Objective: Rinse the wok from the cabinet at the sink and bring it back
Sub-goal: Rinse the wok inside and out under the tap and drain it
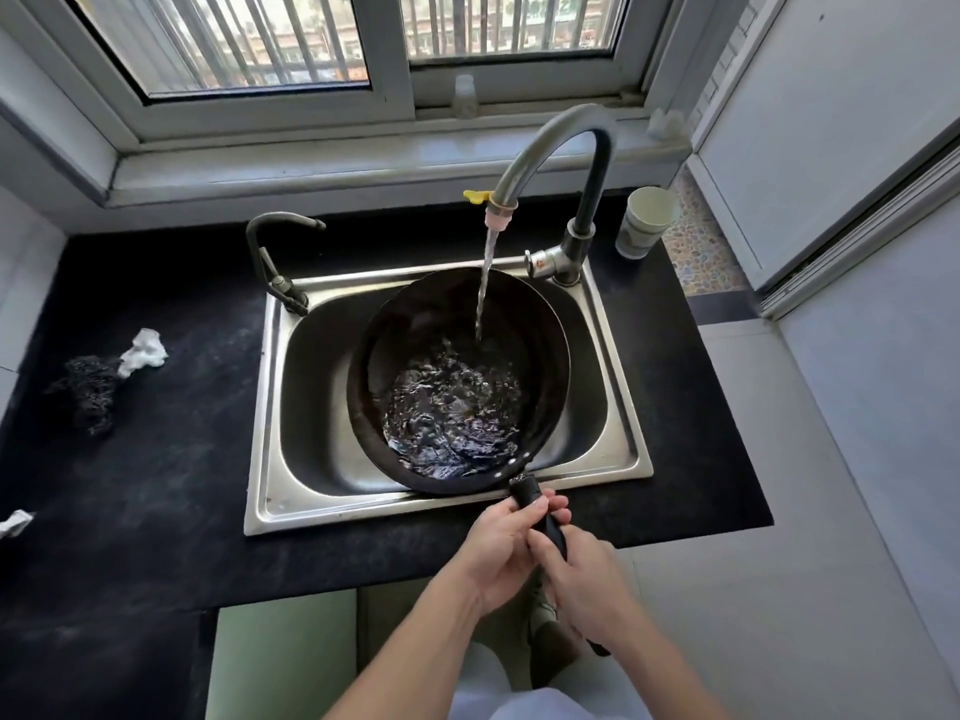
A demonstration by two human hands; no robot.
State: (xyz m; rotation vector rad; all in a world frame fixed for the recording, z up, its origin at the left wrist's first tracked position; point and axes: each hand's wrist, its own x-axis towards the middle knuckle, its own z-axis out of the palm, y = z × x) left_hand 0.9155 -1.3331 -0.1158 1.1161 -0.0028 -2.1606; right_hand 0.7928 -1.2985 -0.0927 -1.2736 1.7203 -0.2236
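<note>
1. Two hands grip the handle point(540, 517): left hand point(501, 543) wrapped near the wok, right hand point(582, 579) closed further back, sharing the water's weight.
2. Wok point(457, 381) sits in sink point(618, 407) under faucet point(550, 163) stream, filling to rinse.

On the black desk point(171, 459), a dark scouring pad point(85, 394) and a crumpled white tissue point(144, 351) lie touching near the left edge, another white scrap point(14, 523) sits at that edge, and a paper cup point(645, 220) stands at the back right corner below the barred window point(332, 39).
</note>
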